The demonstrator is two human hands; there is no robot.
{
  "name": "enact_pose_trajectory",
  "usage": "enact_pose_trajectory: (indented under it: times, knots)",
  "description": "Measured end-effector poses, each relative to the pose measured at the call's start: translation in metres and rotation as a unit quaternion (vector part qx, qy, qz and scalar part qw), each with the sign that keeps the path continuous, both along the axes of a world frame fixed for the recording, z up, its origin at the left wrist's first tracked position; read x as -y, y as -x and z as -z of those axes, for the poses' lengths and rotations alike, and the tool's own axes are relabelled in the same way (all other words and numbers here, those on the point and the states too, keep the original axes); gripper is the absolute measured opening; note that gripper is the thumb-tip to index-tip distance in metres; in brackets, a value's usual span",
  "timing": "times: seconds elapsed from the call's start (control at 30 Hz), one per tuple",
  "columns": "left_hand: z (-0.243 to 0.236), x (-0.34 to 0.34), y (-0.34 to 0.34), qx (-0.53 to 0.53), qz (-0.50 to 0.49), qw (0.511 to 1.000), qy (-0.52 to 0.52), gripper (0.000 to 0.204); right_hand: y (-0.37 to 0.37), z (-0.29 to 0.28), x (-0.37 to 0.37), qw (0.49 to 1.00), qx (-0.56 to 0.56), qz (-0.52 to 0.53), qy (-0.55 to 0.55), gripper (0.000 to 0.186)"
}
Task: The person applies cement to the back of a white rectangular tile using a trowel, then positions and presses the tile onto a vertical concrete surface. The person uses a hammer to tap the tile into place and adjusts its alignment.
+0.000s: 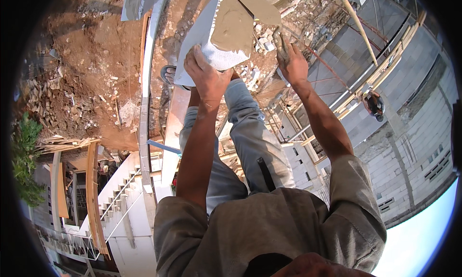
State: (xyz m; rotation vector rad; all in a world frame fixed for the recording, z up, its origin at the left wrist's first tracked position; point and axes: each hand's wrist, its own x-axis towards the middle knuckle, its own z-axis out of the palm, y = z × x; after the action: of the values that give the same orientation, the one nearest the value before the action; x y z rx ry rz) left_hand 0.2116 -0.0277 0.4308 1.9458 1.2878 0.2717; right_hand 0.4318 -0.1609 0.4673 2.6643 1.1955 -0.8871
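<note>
My left hand (207,77) grips the near end of a pale, light-grey block (224,57), its fingers bent over the edge. Wet grey-brown mortar (231,29) lies over much of the block's upper face. To the right, my right hand (292,65) is closed around the mortar-caked handle of a trowel (279,38). What looks like its blade, coated in mortar, reaches over the block's far right side, and its outline blends with the mortar there. A round container rim (291,0) shows just beyond.
My sandalled foot (169,75) stands beside a long narrow ledge (146,84) running along the left. Rubble and brown soil (106,41) lie below. Bamboo and wooden poles (392,58) cross the right, before grey block walls (423,147). Another person (373,103) is there.
</note>
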Motion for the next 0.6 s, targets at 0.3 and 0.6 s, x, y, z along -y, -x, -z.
enact_pose_trajectory:
  times: [0.3, 0.6]
  knots:
    - [-0.001, -0.006, -0.002, -0.008, -0.014, 1.000, 0.016, 0.109, -0.018, -0.042, -0.007, 0.978, -0.109, -0.052, -0.170, 0.062]
    - [0.000, -0.005, -0.002, -0.011, 0.011, 1.000, -0.004, 0.111, 0.011, -0.085, -0.032, 0.982, -0.123, -0.140, -0.037, 0.060]
